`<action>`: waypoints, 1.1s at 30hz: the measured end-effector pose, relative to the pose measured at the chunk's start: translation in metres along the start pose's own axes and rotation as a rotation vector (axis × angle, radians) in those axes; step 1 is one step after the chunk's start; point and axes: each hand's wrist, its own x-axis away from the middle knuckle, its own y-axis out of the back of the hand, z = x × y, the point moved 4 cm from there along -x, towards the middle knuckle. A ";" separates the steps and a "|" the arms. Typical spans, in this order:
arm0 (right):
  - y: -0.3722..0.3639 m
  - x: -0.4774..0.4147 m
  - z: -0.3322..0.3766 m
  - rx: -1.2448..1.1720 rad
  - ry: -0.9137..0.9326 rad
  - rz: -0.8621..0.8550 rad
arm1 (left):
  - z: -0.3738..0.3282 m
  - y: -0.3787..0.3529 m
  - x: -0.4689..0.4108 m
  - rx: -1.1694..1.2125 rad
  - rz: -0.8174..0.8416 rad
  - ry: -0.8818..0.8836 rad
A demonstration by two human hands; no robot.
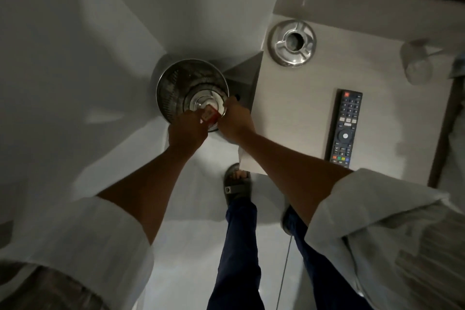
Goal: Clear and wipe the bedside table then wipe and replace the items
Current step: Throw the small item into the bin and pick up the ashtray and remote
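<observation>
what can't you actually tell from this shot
Head view only:
- Small red and white box: label blurred, partly covered by the left hand and right hand; contents unknown.
- Each hand's grip on the box: fingertips hidden behind the knuckles.
- Metal bin: floor partly blocked by the hands.
- Remote control: button labels too small.
- Pale object at the table's right: blurred, unidentifiable.
- Metal ashtray: contents unclear in dim light.

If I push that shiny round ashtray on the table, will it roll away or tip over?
Probably neither. The ashtray looks low and wide and sits flat on the table, so it should slide, not roll or tip. Its polished metal looks smooth, so it may feel slippery. It looks stiff and unlikely to break.
</observation>
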 end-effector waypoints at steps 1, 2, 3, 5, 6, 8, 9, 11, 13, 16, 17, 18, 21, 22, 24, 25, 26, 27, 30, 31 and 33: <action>0.007 0.006 0.003 0.011 0.035 -0.006 | -0.003 0.004 -0.003 0.014 0.010 0.020; 0.015 0.012 0.005 0.007 0.072 -0.022 | -0.006 0.010 -0.007 0.042 0.023 0.041; 0.025 0.019 0.006 -0.004 0.098 -0.045 | -0.010 0.014 -0.011 0.049 0.026 0.038; 0.054 0.034 0.000 -0.015 0.102 -0.121 | -0.031 0.030 -0.015 -0.019 -0.036 -0.105; 0.071 0.043 -0.007 -0.020 0.078 -0.166 | -0.043 0.039 -0.016 -0.040 -0.116 -0.194; 0.103 0.062 -0.027 0.013 0.038 -0.275 | -0.073 0.056 -0.019 -0.051 -0.260 -0.321; 0.117 0.072 -0.039 0.081 0.034 -0.329 | -0.090 0.061 -0.020 -0.045 -0.264 -0.360; 0.141 0.090 -0.063 0.254 0.021 -0.397 | -0.133 0.069 -0.026 -0.068 -0.223 -0.475; 0.159 0.104 -0.088 0.359 -0.056 -0.425 | -0.173 0.071 -0.032 -0.165 -0.202 -0.611; 0.176 0.116 -0.124 0.419 -0.216 -0.432 | -0.212 0.065 -0.050 -0.237 -0.047 -0.611; 0.178 0.117 -0.132 0.404 -0.263 -0.423 | -0.217 0.061 -0.058 -0.244 -0.005 -0.573; 0.178 0.116 -0.140 0.371 -0.309 -0.407 | -0.222 0.056 -0.066 -0.266 0.027 -0.535; 0.172 0.112 -0.150 0.278 -0.378 -0.367 | -0.225 0.045 -0.087 -0.344 0.070 -0.469; 0.168 0.110 -0.152 0.265 -0.380 -0.368 | -0.225 0.042 -0.092 -0.349 0.077 -0.458; 0.163 0.108 -0.153 0.280 -0.358 -0.370 | -0.225 0.038 -0.102 -0.321 0.090 -0.420; 0.162 0.107 -0.154 0.298 -0.343 -0.367 | -0.224 0.037 -0.107 -0.293 0.102 -0.389; 0.161 0.106 -0.156 0.308 -0.332 -0.360 | -0.223 0.035 -0.111 -0.266 0.117 -0.360; 0.162 0.107 -0.159 0.305 -0.329 -0.352 | -0.224 0.033 -0.114 -0.244 0.122 -0.345; 0.169 0.114 -0.167 0.266 -0.320 -0.327 | -0.230 0.033 -0.116 -0.208 0.051 -0.370; 0.171 0.120 -0.168 0.252 -0.313 -0.314 | -0.232 0.034 -0.114 -0.195 0.028 -0.375; 0.180 0.136 -0.171 0.224 -0.302 -0.321 | -0.237 0.034 -0.106 -0.152 0.043 -0.337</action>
